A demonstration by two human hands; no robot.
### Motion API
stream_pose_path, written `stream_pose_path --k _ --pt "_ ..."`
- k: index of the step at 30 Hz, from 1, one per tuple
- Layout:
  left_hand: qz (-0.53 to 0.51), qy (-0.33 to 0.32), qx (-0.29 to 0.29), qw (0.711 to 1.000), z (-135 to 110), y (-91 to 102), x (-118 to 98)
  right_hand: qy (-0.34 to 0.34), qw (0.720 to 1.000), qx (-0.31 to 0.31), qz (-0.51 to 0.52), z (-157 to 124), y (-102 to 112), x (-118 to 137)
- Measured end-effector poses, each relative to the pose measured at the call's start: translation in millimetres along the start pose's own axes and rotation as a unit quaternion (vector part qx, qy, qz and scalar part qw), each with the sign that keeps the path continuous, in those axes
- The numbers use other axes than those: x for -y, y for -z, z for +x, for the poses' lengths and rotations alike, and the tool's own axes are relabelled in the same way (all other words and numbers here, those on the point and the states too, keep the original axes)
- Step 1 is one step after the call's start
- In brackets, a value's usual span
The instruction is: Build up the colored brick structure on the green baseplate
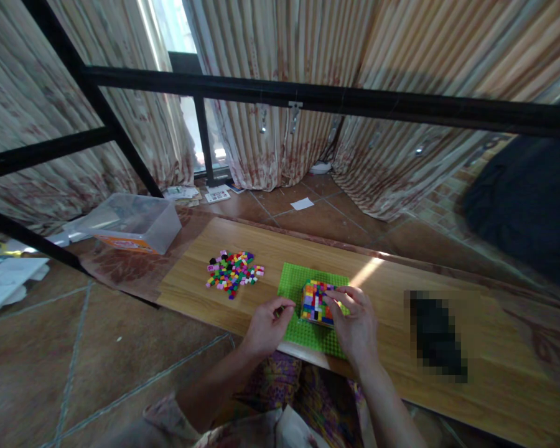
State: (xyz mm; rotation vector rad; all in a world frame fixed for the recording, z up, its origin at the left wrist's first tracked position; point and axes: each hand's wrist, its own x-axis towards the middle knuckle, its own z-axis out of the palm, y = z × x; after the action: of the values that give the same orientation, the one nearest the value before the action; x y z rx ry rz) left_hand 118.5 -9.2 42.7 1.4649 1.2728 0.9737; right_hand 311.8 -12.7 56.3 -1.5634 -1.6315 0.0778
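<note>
A green studded baseplate lies on the wooden board in front of me. On it stands a low block of many-coloured toy bricks. My right hand reaches over the block's right side, its thumb and fingertips pinched together at the top surface; whatever is between them is too small to make out. At the baseplate's left edge, my left hand is closed in a pinch, apart from the block. Its fingers hide anything they hold. Loose small bricks are heaped on the board, beyond my left hand.
The wooden board stretches across in front of me. A clear plastic bin with an orange label stands at its far left. A pixelated dark object lies at the right. Black metal bars cross before the curtains.
</note>
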Motion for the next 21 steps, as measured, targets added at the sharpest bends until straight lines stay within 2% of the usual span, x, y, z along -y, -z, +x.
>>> stream_pose_path --k 3,6,11,18,21 --pt "0.051 -0.050 0.010 0.997 1 4.7 11 0.009 1.000 0.026 -0.003 8 -3 -4" --pt "0.077 -0.075 0.026 0.994 -1 6.1 16 0.017 0.999 0.027 -0.014 12 -5 -6" --pt "0.100 -0.084 0.038 0.991 -3 5.5 17 0.022 0.999 0.038 -0.004 16 -10 -10" --pt "0.119 -0.101 0.049 0.986 -3 7.2 15 -0.030 0.998 0.041 0.040 16 -13 -14" --pt "0.127 -0.114 0.049 0.984 -5 6.3 15 -0.015 0.999 0.033 0.033 15 -13 -13"
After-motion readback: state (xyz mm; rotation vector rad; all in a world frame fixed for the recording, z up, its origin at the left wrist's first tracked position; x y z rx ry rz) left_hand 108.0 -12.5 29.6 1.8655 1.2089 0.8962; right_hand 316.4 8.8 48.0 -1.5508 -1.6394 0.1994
